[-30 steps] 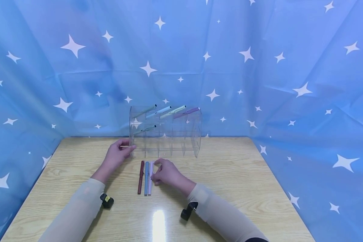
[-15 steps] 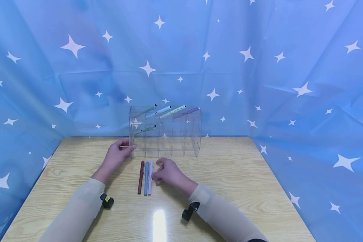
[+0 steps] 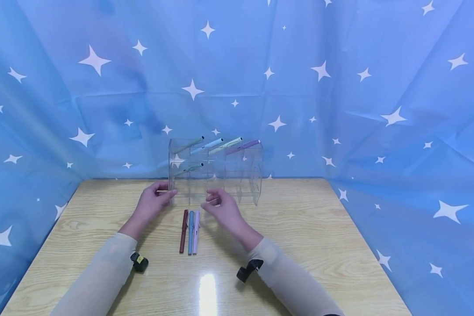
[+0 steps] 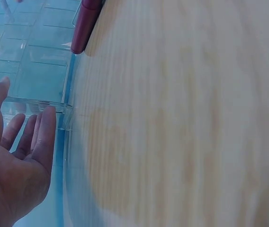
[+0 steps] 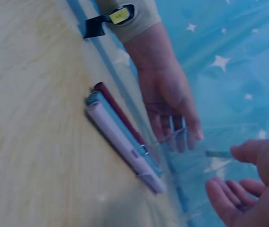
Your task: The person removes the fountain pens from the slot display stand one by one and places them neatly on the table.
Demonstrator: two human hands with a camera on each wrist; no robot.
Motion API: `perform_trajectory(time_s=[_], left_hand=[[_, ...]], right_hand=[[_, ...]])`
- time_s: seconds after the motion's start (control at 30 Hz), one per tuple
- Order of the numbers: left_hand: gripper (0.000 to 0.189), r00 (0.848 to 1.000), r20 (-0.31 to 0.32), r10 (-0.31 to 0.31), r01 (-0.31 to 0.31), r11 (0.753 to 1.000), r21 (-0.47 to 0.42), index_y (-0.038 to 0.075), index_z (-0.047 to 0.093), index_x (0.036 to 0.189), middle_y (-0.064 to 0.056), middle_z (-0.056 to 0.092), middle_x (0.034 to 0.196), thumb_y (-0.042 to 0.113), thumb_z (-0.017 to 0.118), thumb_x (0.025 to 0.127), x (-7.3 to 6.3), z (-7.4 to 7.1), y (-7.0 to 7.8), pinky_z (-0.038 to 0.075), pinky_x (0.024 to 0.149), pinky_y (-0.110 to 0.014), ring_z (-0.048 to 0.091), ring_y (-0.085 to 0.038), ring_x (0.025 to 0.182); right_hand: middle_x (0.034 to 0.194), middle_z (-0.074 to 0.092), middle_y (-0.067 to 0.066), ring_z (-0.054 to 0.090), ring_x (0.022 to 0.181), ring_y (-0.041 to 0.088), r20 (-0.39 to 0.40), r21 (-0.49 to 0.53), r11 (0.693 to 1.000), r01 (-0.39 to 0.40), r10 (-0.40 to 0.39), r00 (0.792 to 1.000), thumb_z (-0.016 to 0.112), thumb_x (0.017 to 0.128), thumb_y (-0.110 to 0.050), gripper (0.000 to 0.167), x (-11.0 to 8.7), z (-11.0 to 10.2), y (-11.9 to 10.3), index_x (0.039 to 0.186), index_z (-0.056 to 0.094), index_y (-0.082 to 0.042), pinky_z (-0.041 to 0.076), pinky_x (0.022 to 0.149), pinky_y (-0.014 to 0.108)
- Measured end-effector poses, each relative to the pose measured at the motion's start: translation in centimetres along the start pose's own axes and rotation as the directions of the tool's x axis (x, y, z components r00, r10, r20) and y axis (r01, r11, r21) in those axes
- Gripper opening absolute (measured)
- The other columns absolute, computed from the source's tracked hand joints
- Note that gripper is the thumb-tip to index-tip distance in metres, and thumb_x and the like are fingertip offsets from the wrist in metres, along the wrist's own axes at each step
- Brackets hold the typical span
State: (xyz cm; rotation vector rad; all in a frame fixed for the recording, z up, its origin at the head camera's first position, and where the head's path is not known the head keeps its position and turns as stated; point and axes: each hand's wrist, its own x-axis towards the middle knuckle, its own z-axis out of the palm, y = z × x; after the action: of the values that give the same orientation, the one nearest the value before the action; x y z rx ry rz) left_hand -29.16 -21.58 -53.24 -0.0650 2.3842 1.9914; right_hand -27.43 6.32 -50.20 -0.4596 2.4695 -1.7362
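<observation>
A clear acrylic pen rack stands at the back of the table. My left hand holds its left side, thumb over the front edge and fingers along the side panel. My right hand hovers before the rack's lower front with nothing in it, thumb and fingers apart in the right wrist view. Below the rack lie three capped pens side by side: a dark red pen, a blue pen and a lilac pen, nearest my right hand.
Leaning in the rack's top row are a dark green pen, a light blue pen, a pale green pen and a purple pen. Another green pen sits lower left. A starry blue curtain hangs close behind.
My right hand has left the lilac pen's side and moved up to the rack's front. My left hand stays at the rack's side; the three pens lie nearly where they were.
</observation>
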Motion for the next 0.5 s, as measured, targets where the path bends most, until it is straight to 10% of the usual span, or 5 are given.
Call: perform_trajectory(time_s=[0.5], left_hand=[[0.066, 1.0, -0.006, 0.016, -0.015, 0.999, 0.036, -0.003, 0.054, 0.156, -0.024, 0.057, 0.148, 0.034, 0.078, 0.107, -0.1, 0.0, 0.0, 0.066, 0.101, -0.037, 0.066, -0.036, 0.127]], right_hand=[[0.151, 0.061, 0.005, 0.073, 0.116, 0.025, -0.103, 0.203, 0.969, 0.138, -0.119, 0.988, 0.08, 0.103, -0.006, 0.065, 4.3, 0.6, -2.4, 0.16, 0.049, -0.006, 0.067, 0.094, 0.034]])
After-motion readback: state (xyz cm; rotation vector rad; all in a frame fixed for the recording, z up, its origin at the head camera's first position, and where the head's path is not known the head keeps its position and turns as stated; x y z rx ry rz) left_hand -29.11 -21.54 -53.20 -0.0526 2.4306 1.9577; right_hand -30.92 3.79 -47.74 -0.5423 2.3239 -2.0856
